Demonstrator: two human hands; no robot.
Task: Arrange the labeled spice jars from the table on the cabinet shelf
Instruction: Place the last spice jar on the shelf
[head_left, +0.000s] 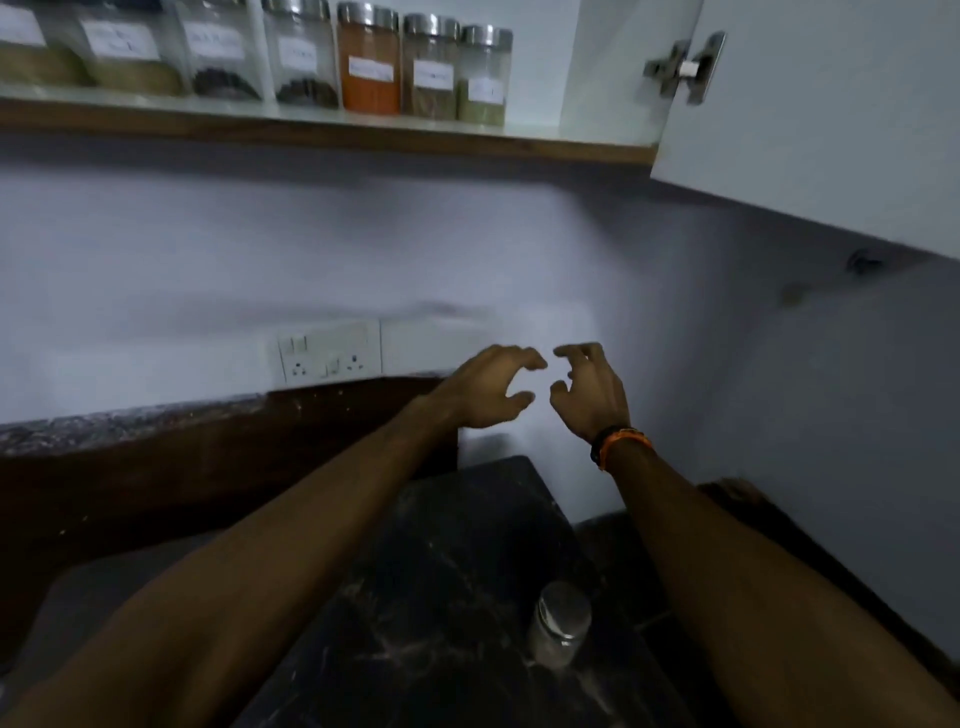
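Seven spice jars (311, 57) stood in a row on the cabinet shelf (332, 136), each with a metal lid and a white label; the writing on the labels was too blurred for me to read. The orange-filled jar (369, 62) sat third from the row's right end, touching its neighbours on both sides. Right of the shelf, the open cabinet door (831, 114) hung with its hinge (685, 67) showing.

Well below the shelf, I saw both hands raised in front of the wall, close together but not touching. The left hand (488, 389) had its fingers loosely curled and held nothing, so its grip was apart. The right hand (587, 395) looked the same, fingers bent and spread around empty air, with an orange and black band (621, 444) at the wrist.

Far below the shelf, one more jar (561, 623) with a metal lid stood upright on the dark marbled desk (441, 571), between my two forearms and nearer the right one. Neither hand touched it. A white switch and socket plate (330, 351) sat on the wall just left of the left hand.
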